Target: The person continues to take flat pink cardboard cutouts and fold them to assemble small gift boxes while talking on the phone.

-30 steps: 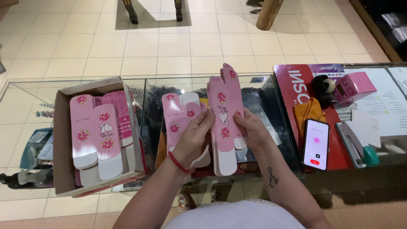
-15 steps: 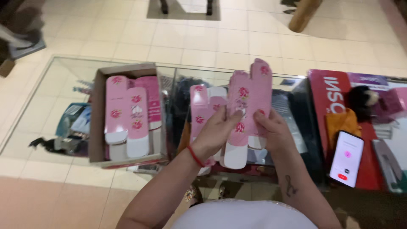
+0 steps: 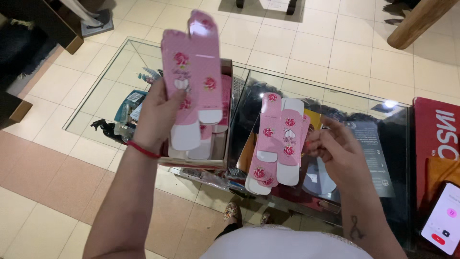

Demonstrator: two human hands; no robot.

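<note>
Left hand: clenched on a flat pink carton, held upright above the cardboard box, which holds more pink cartons just under the grip. Right hand: fingers loosely curled, grasping nothing, just right of a loose stack of cartons on the glass counter. Phone: far right of that hand.

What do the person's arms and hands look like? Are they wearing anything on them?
Both arms are bare, with no sleeves or gloves. The left hand has a thin red band around its wrist. The right hand wears nothing that I can see, but there is a small dark curly tattoo on that forearm. No rings or watch show.
</note>
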